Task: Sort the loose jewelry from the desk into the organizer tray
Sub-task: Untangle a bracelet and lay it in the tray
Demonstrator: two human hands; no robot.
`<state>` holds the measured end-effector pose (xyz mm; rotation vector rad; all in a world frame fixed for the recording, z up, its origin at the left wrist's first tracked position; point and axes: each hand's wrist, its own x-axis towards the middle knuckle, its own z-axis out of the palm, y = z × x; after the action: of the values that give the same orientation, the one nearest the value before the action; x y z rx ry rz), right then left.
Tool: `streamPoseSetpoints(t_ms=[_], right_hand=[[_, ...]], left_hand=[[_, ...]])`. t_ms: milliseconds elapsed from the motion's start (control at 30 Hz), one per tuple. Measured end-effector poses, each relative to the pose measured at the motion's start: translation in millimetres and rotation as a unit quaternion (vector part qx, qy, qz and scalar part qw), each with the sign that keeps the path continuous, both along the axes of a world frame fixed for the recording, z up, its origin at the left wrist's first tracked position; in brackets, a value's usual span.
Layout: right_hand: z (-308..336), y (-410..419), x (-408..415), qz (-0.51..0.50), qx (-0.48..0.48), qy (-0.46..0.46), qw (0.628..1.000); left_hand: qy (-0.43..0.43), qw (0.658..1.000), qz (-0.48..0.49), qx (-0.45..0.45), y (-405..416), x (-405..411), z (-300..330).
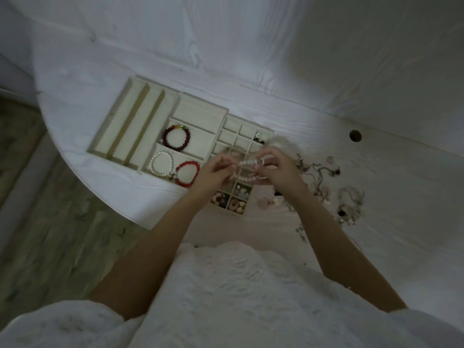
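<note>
White garment [226, 297], both hands pinching blurred pale bracelet [247, 169]

Cream organizer tray [200, 109] holds dark-red [175, 137], white pearl [161, 163] and bright-red bracelets [187, 174] (surface [376, 184] white, wood-grained).

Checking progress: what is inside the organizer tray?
The organizer tray holds a dark red bracelet, a pearl bracelet, a red bracelet and small pieces. The hands hide some middle compartments.
</note>
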<state>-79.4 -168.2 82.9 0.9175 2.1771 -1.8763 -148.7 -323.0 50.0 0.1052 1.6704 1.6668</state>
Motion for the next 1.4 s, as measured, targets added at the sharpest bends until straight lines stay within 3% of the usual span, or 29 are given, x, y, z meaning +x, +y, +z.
streamPoseSetpoints(t_ms=[100, 200, 400, 533, 633, 700, 800, 867, 967, 1100, 1200, 1400], right_hand=[[-22, -27, -45, 0.063, 0.034, -0.006, 0.997], [-33, -45, -82, 0.075, 0.027, -0.002, 0.997], [-39, -58, -121, 0.102, 0.09, -0.006, 0.991], [-39, -51, -117, 0.145, 0.208, -0.01, 0.967], [-40, -48, -105, 0.2, 0.32, 0.017, 0.926], [-46, -52, -101, 0.242, 0.39, 0.05, 0.887], [-61, -61, -104, 0.331, 0.52, 0.073, 0.784], [-63, -67, -103, 0.362, 0.567, 0.064, 0.737], [-60, -72, -95, 0.389, 0.586, 0.029, 0.71], [-60, -71, -93, 0.42, 0.561, 0.005, 0.713], [-61, -70, -92, 0.412, 0.564, 0.021, 0.715], [-66, -73, -93, 0.409, 0.569, 0.001, 0.714]], left_hand=[[0.063, 0.993, 0.058, -0.086, -30, -29, -9], [0.144, 0.978, 0.056, -0.142, -49, -60, -15], [0.259, 0.941, -0.064, -0.208, -60, -102, -18], [0.377, 0.882, -0.134, -0.25, -73, -110, -24], [0.444, 0.849, -0.111, -0.263, -82, -117, -30], [0.515, 0.799, -0.149, -0.274, -83, -122, -34], [0.606, 0.704, -0.242, -0.282, -81, -123, -43], [0.624, 0.673, -0.273, -0.288, -79, -121, -47], [0.625, 0.669, -0.274, -0.293, -80, -119, -51], [0.595, 0.706, -0.263, -0.281, -87, -121, -59], [0.599, 0.715, -0.232, -0.276, -88, -121, -57], [0.629, 0.681, -0.235, -0.291, -84, -122, -59]])
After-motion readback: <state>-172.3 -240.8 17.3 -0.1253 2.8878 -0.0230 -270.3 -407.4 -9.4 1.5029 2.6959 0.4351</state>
